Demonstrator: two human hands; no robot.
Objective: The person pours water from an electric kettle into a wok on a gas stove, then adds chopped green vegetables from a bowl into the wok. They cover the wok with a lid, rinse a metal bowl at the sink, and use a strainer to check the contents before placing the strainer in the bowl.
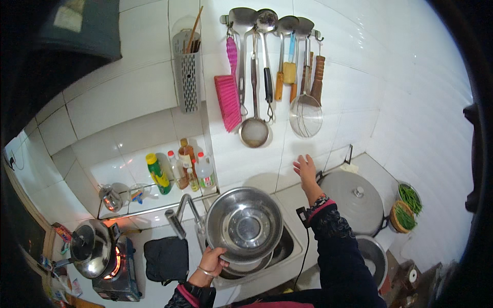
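My left hand (213,261) grips the near-left rim of a stainless steel basin (248,200), which it holds tilted over the sink (294,250). Beneath it, another metal bowl (252,268) sits partly hidden in the sink. My right hand (306,171) is raised in front of the tiled wall with its fingers spread, holding nothing. Above that hand hang a wire-mesh skimmer (306,119) and a round fine strainer (254,133). The faucet (181,219) stands just left of the basin.
A wok (90,263) rests on a portable gas stove (119,288) with flames showing. Beside it lies a black cloth pad (166,260). A large lidded pot (350,200) stands right of my right arm, near baskets of green vegetables (404,217). Several bottles (179,169) line the ledge.
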